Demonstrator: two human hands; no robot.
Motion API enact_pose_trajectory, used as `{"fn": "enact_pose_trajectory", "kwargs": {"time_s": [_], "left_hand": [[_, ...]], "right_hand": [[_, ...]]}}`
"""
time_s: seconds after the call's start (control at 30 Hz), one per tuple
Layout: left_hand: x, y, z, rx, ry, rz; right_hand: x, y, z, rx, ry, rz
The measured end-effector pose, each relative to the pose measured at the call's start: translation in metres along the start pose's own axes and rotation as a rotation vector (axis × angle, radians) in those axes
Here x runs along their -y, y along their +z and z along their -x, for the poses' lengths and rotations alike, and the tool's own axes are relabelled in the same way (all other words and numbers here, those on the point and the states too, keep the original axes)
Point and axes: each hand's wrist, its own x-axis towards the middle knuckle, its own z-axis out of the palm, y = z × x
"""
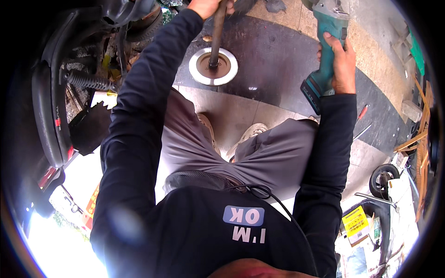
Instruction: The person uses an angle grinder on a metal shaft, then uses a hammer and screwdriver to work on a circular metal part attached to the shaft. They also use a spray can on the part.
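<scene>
My left hand [211, 7] grips a dark metal tube [218, 32] at the top edge of the view. The tube stands up from the middle of a round silver-rimmed metal disc [225, 75] that rests on the dark floor. At the right, my right hand [342, 62] is wrapped round the body of a teal cordless angle grinder [328, 69] with a black battery at its lower end. The grinder's head is partly cut off at the top edge.
A dark scooter [60, 92] with a coil spring fills the left side. A red-handled screwdriver [362, 112] lies right of the grinder. A small wheel [384, 178], wooden strips [419, 176] and a yellow box [356, 224] are at the right. My feet are below the disc.
</scene>
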Motion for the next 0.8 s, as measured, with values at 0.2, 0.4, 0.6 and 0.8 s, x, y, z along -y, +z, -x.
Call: {"fn": "enact_pose_trajectory", "kwargs": {"time_s": [0.2,0.4,0.6,0.8], "left_hand": [[0.015,0.007,-0.006,-0.286,0.221,-0.157],[0.013,-0.011,-0.002,-0.089,0.130,0.187],[-0.001,0.023,-0.003,0.142,-0.077,0.198],[0.010,0.037,-0.017,-0.533,0.139,-0.113]], "right_hand": [[-0.011,-0.039,0.009,-0.021,0.073,0.279],[-0.033,-0.031,0.026,0.163,0.064,0.561],[-0.033,-0.041,0.028,0.276,0.122,0.714],[-0.037,-0.039,0.019,0.355,0.094,0.843]]}}
